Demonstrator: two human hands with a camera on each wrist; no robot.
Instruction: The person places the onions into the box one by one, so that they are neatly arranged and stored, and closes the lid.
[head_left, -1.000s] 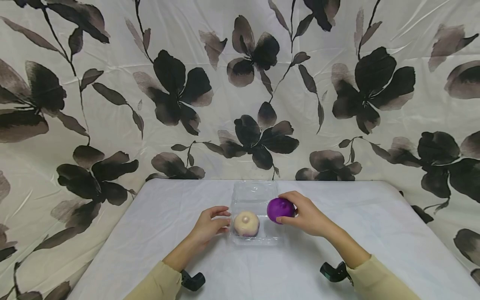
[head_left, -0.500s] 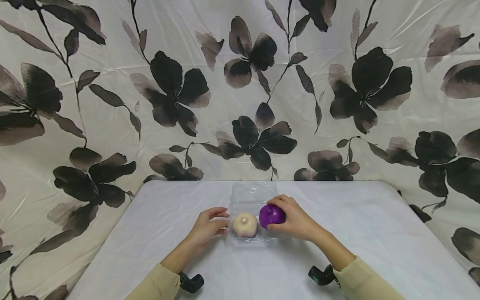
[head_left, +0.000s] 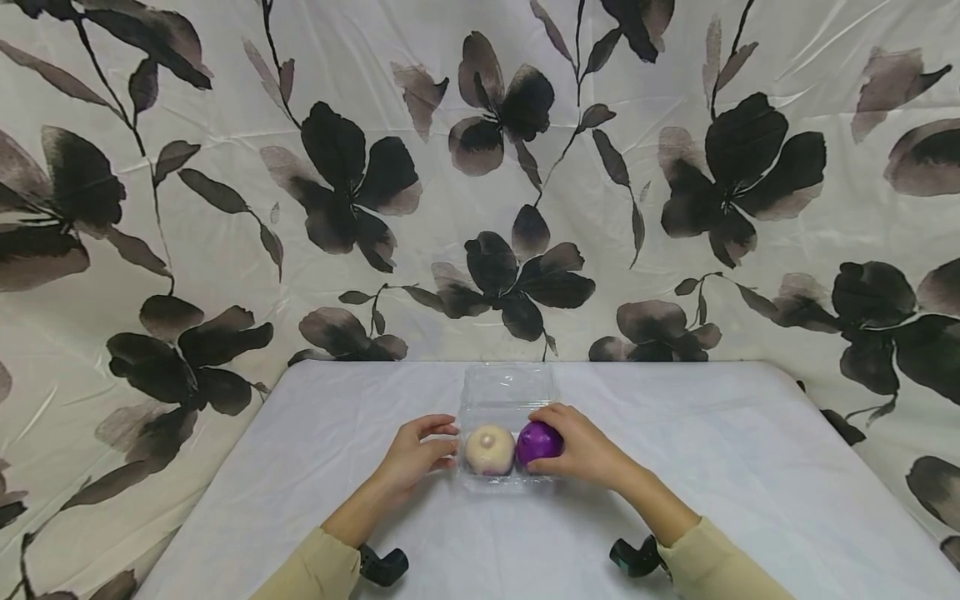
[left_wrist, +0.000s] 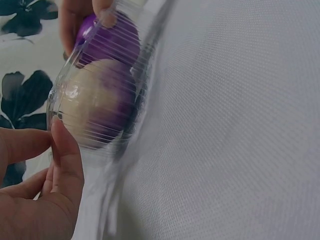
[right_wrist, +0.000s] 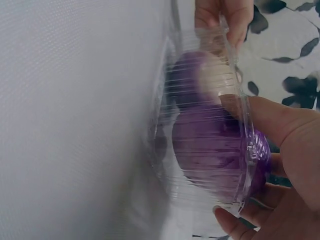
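A clear plastic clamshell box [head_left: 498, 483] lies on the table with its lid [head_left: 510, 384] folded open toward the back. In its left half sits a round cream ball [head_left: 490, 451], purple at the bottom, with a small knob on top. My right hand [head_left: 588, 450] grips a shiny purple ball [head_left: 537, 442] in the right half, beside the cream one. The right wrist view shows the thumb [right_wrist: 267, 117] reaching over the box's rim. At the left edge, my left hand [head_left: 417, 454] pinches the rim between thumb and fingers [left_wrist: 67, 155].
A white cloth [head_left: 337, 417] covers the table. Behind it hangs a pale curtain [head_left: 637, 292] printed with dark flowers. Black wrist devices [head_left: 384, 567] show at both sleeves.
My right hand has carried the purple ball left and down into the box's right half, next to the cream ball. The left hand stays at the box's edge.
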